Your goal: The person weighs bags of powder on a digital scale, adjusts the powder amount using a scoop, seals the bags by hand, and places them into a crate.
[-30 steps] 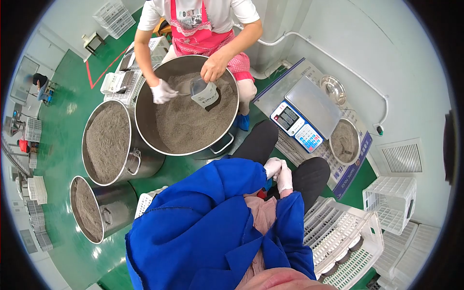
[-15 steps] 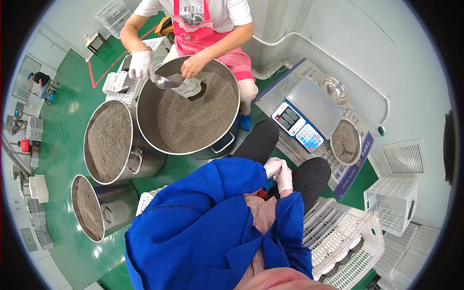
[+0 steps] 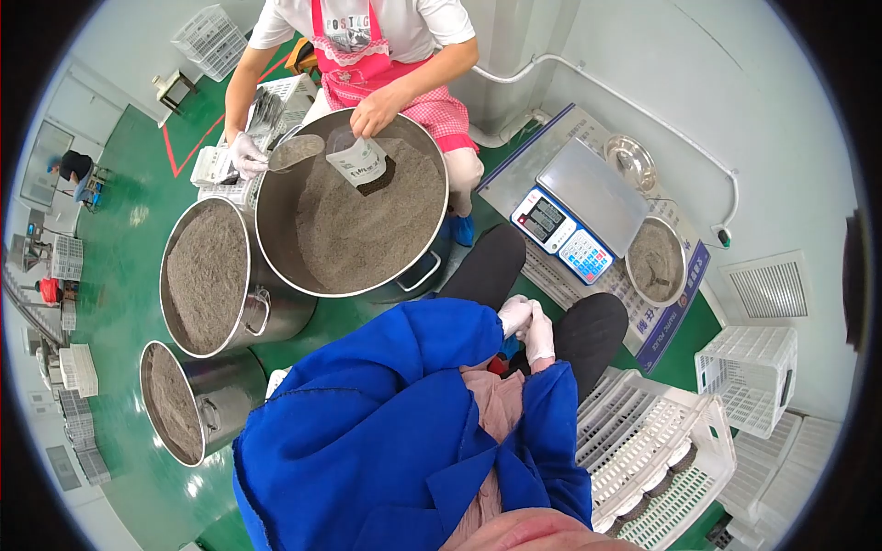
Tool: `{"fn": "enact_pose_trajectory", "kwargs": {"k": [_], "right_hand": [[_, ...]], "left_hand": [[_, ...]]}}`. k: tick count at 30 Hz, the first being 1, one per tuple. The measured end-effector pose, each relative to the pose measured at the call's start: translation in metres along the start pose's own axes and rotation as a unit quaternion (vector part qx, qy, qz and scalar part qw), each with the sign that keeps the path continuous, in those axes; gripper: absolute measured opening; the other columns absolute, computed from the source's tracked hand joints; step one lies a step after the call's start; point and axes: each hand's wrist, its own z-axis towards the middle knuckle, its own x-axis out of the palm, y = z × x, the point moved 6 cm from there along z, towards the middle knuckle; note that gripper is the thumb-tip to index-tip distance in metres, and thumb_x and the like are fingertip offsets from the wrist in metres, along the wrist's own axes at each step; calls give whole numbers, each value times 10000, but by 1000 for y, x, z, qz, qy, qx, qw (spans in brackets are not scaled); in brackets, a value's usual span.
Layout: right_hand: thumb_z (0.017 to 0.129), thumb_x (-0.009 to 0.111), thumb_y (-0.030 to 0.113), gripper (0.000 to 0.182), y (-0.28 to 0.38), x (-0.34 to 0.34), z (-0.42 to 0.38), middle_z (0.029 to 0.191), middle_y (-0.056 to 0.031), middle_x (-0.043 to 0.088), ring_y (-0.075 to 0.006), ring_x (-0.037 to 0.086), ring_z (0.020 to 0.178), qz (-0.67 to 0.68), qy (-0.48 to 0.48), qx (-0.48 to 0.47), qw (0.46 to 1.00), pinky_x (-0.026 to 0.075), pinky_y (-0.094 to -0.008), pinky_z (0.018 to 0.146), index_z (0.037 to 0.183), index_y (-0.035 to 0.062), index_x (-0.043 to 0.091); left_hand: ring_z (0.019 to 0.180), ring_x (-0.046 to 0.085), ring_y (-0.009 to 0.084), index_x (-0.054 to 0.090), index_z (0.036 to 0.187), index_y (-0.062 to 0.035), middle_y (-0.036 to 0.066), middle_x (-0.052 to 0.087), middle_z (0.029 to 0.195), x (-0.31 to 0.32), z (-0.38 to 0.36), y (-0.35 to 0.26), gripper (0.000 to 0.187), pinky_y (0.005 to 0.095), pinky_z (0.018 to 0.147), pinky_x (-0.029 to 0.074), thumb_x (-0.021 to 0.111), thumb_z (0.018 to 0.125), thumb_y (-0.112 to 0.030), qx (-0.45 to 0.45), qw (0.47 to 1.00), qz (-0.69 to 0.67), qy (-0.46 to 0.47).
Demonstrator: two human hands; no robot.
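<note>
My left hand (image 3: 515, 315) and my right hand (image 3: 540, 338), both in white gloves, rest together over my lap with the fingers closed. They touch each other, and nothing shows between them. Across from me, a co-worker's bare hand (image 3: 375, 113) grips the top of a clear printed bag (image 3: 356, 163) with dark contents at its base. This bag is held over a large steel pot (image 3: 446, 207) of grey-brown granular powder (image 3: 358, 234). The co-worker's gloved hand (image 3: 248, 156) holds a metal scoop (image 3: 296, 152) with powder in it, near the pot's far left rim.
Two more steel pots of powder, a middle one (image 3: 276, 317) and a smaller one (image 3: 230, 404), stand at left. A digital scale (image 3: 565, 234) is at right, beside a steel bowl of powder (image 3: 655, 262) and a shiny metal dish (image 3: 631, 163). White crates (image 3: 749, 376) stand lower right.
The co-worker's scoop has moved left, away from the bag, and now lies flatter with powder in it. The bag hangs more openly in view. My hands have stayed together in place.
</note>
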Motion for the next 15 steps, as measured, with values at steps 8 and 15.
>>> {"fn": "enact_pose_trajectory", "kwargs": {"k": [8,15], "right_hand": [[1008,530,399,414,-6,-3,8,920,-49,675,-133,628,703,81,19,-38,996,499,-267,621,1220,50,599],[1023,524,210,567,150,-95,-70,991,-102,694,-132,641,749,138,-64,-310,939,516,-258,695,1496,-6,299]], "left_hand": [[737,632,246,667,967,-40,133,666,846,-11,24,6,464,428,683,505,465,1003,-456,77,996,28,-38],[1054,617,217,404,1459,-71,101,543,1348,-4,9,0,673,379,817,485,432,999,-561,-15,999,-18,-26]]}}
